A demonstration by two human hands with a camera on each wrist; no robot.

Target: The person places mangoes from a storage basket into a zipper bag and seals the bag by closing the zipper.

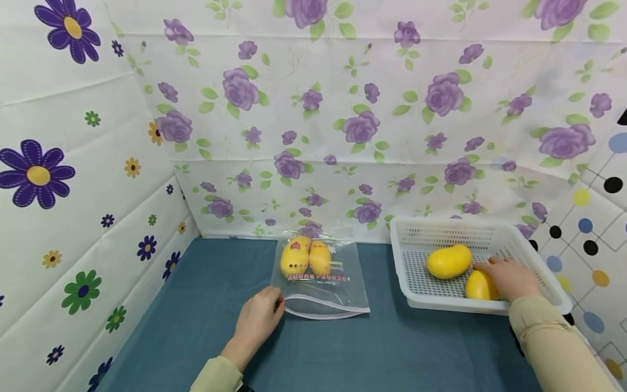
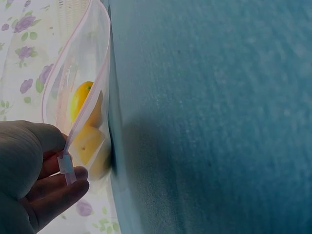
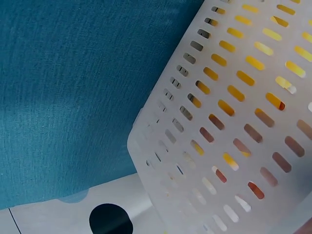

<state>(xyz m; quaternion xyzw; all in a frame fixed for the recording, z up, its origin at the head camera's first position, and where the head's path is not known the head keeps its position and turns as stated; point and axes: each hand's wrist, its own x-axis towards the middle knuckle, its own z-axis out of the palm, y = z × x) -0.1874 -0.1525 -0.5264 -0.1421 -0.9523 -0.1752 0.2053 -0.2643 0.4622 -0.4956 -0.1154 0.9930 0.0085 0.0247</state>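
Observation:
A clear zip-top bag (image 1: 350, 291) lies on the table with two yellow mangoes (image 1: 295, 258) inside, its mouth facing the person. My left hand (image 1: 259, 316) pinches the left end of the bag's mouth. In the left wrist view, thumb and fingers hold the pink zip edge near its slider (image 2: 65, 164), and the mouth gapes apart. Over at the right, my right hand (image 1: 511, 277) reaches into a white basket and grips a yellow mango (image 1: 480, 286) near the front wall. Another mango (image 1: 449, 261) lies beside it. The right wrist view shows mostly the basket's slotted wall, with yellow behind it.
The white plastic basket (image 1: 416, 300) stands at the table's right side, by the back wall. Blue-green cloth (image 1: 392, 354) covers the table. Flower-patterned sheets (image 1: 333, 136) rise at the back and left, and a dotted sheet (image 1: 595, 261) stands at the right.

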